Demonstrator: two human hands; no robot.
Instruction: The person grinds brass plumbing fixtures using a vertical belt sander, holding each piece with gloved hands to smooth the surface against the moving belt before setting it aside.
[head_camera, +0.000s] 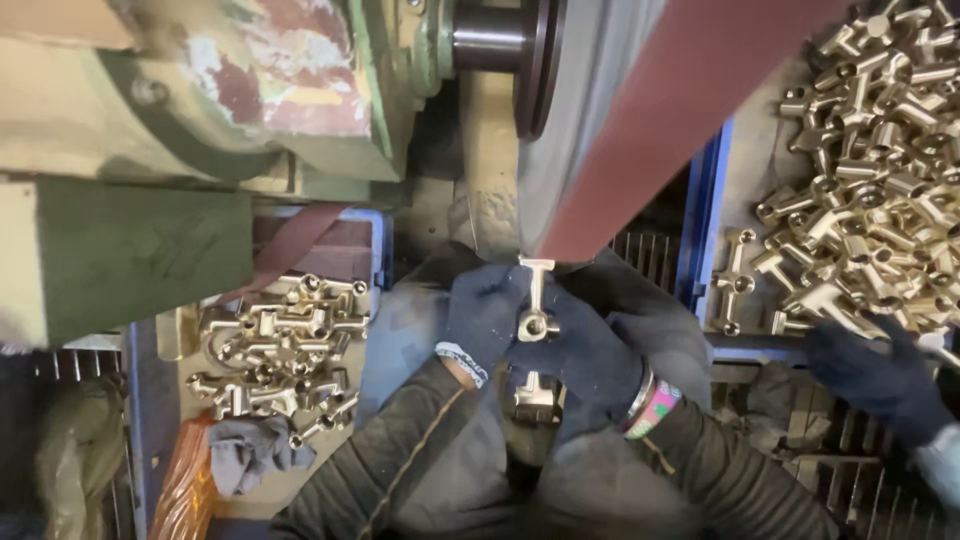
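Both my hands wear dark gloves and hold one brass tee fitting (537, 300) upright. My left hand (478, 320) grips it from the left and my right hand (585, 350) from the right and below. The fitting's top end touches the lower edge of a reddish-brown abrasive belt (650, 120) that runs over a wheel of a worn green machine (200, 120). A second brass piece (535, 395) shows just under my hands.
A blue tray (375, 235) at left holds several brass fittings (285, 350), with a grey rag (245, 450) below it. A large heap of brass fittings (870, 170) fills the right tray, where another person's dark-gloved hand (880, 375) reaches in.
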